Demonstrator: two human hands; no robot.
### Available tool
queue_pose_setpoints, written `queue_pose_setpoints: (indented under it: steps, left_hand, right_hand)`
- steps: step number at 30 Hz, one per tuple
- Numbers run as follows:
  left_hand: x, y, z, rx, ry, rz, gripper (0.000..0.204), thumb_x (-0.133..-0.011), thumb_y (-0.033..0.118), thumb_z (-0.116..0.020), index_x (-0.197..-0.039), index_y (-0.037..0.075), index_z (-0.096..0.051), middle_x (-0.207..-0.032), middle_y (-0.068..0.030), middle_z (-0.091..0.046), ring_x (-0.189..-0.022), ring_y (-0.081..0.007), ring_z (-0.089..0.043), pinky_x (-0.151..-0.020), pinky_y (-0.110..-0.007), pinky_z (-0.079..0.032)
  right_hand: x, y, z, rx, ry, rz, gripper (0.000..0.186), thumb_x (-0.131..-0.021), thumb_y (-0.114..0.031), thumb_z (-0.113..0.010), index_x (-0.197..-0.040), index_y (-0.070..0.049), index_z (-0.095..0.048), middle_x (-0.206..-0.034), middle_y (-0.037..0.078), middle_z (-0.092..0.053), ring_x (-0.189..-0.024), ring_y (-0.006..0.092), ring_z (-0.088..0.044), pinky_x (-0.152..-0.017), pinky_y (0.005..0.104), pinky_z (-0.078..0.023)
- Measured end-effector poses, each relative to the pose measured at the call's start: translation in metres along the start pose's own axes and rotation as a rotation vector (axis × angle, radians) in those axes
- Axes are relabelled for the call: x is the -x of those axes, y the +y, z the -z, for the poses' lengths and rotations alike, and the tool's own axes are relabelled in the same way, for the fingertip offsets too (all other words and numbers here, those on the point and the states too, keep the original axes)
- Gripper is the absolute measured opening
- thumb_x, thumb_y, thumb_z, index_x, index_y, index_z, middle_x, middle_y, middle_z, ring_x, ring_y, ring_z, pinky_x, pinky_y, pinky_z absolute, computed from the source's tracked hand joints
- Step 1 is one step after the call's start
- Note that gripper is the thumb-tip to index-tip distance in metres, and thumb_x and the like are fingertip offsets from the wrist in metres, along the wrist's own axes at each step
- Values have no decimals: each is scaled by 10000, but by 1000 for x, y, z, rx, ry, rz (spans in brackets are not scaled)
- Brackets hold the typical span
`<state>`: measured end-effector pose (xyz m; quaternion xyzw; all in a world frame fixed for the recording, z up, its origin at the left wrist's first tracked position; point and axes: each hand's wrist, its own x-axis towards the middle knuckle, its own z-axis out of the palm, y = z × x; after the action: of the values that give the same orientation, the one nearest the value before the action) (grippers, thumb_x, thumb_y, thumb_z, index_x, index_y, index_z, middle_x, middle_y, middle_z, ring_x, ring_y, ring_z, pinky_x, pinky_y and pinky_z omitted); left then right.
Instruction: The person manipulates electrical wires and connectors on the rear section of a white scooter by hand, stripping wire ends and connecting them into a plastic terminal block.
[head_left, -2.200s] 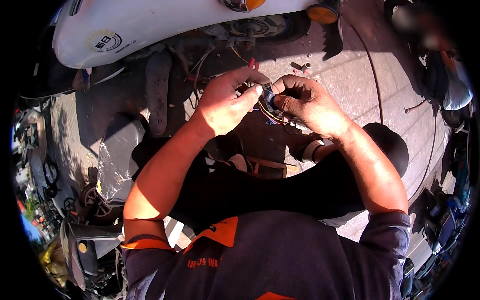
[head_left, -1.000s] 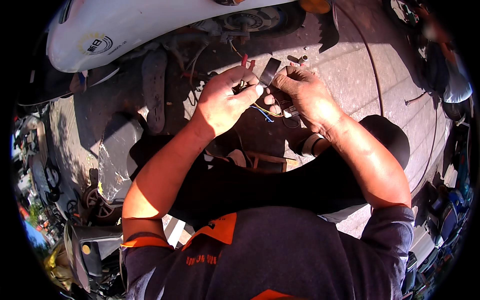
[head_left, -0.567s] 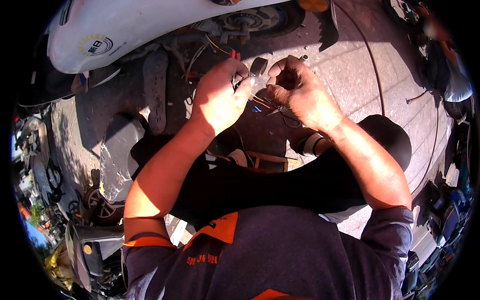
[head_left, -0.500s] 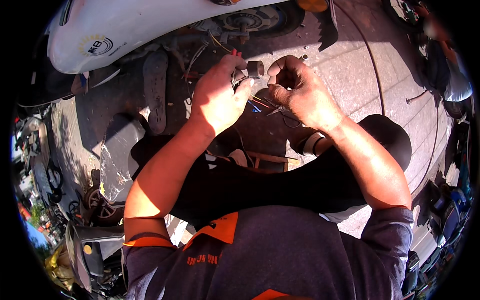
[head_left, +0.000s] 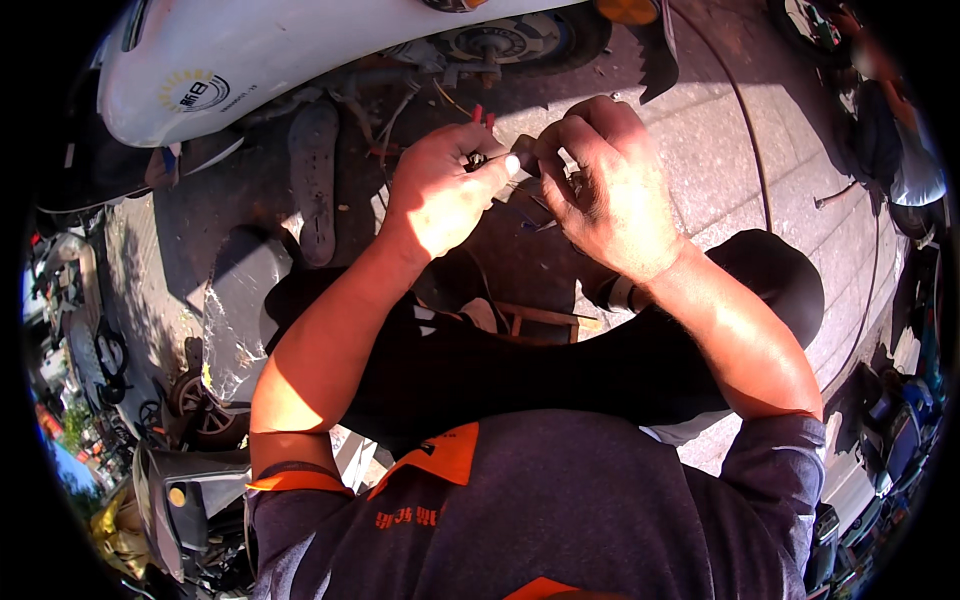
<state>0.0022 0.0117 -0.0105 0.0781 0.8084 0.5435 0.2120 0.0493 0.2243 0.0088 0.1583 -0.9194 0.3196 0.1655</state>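
My left hand is closed in a pinch around a bundle of thin wires. Two red ends stick up beyond its fingers. Between the hands is a small dark roll of tape, partly covered. My right hand has its fingers curled against the roll's right side, thumb and forefinger almost meeting the left fingertips. Shadow hides the exact place where the tape meets the wires. Loose wire ends below the hands are mostly hidden.
A white scooter body spans the top, with its wheel beyond my hands. On the left lie a long grey footboard-like piece and a dark scuffed panel. A hose crosses the paving at right. Another person is at far right.
My right hand has moved left and up and closed onto the tape roll, which hung free between the hands. The scissors beneath that hand are now largely out of sight.
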Motion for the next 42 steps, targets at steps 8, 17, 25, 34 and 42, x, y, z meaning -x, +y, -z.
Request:
queue_pose_setpoints:
  steps: [8, 17, 25, 34, 42]
  left_hand:
    - [1, 2, 2, 154, -78, 14, 98, -1003, 106, -753, -1023, 17, -717, -859, -5, -679, -738, -88, -647, -672, -259, -541]
    - [4, 2, -3, -352, 99, -343, 92, -980, 33, -713, -1058, -16, -703, -965, -104, -694, -754, -182, -724, -682, -317, -589]
    - [-2, 9, -7, -21, -82, 9, 86, -990, -8, -670, -1071, -17, -645, -1000, -58, -665, -786, -123, -666, -721, -320, -615]
    - [-1, -8, 4, 312, -85, 14, 43, -1030, 17, -621, -1042, 37, -585, -946, -42, -615, -774, -109, -623, -683, -286, -571]
    - [-1, 6, -2, 235, -7, 7, 91, -1028, 5, -657, -1100, -32, -698, -971, -71, -692, -803, -136, -698, -689, -293, -621]
  right_hand:
    - [11, 9, -11, 71, -88, -99, 313, -833, -259, -873, -1060, -109, -720, -1029, 109, -667, -971, 341, -662, -876, 457, -567]
    - [12, 0, -9, 201, -38, 40, 316, -842, -264, -835, -1050, -76, -687, -1048, 112, -649, -1021, 318, -649, -857, 429, -580]
    - [13, -3, 5, 290, -293, 2, 311, -828, -187, -771, -1088, -52, -667, -1073, 127, -697, -1019, 304, -708, -812, 425, -613]
    - [11, 2, 8, 176, -375, -126, 367, -887, -288, -798, -1174, -94, -675, -1049, 135, -709, -996, 370, -735, -814, 493, -610]
    - [9, 0, 19, 329, -46, 220, 378, -829, -249, -784, -1159, -99, -677, -1104, 99, -650, -1056, 318, -645, -889, 445, -573]
